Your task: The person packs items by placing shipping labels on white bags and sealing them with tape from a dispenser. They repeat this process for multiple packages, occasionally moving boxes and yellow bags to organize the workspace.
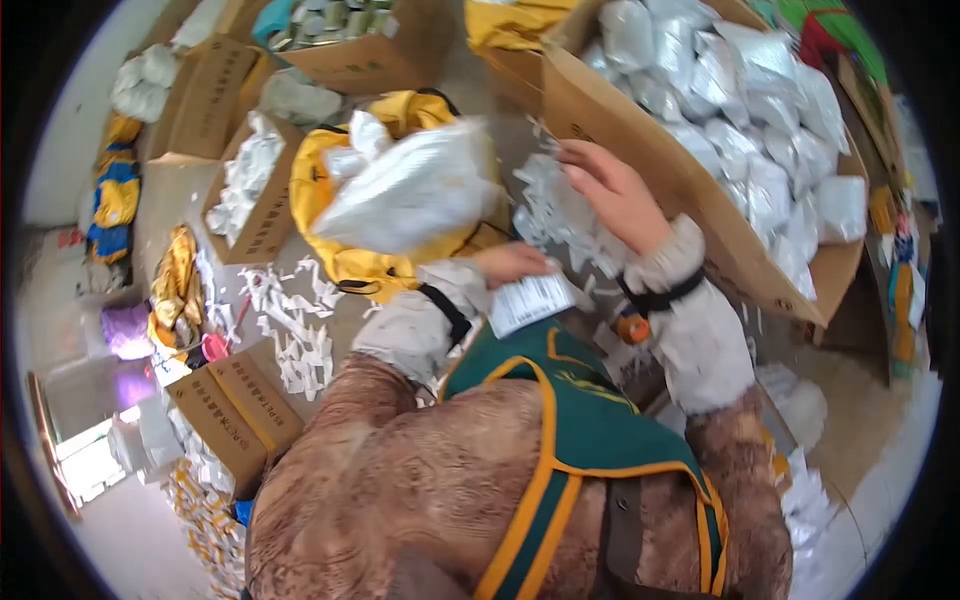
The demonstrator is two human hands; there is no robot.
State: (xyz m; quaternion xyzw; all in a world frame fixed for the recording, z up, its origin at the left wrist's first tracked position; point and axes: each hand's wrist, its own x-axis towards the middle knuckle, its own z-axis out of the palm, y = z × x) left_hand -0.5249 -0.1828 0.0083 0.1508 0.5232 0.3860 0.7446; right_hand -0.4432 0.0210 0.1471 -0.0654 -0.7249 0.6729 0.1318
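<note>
One label (531, 300) pinched in left hand (515, 262).

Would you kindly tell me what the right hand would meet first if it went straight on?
Most likely the blurred white bag, up-left of where the right hand points. The loose white slips seem to lie below its path. Depth is unclear, so this is uncertain.

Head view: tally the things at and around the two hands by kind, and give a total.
Hands: 2, left hand and right hand
Blurred white packet: 1
Printed label, at the left hand: 1
Yellow bag: 1
Large cardboard box of white packets: 1
Total: 6
</note>
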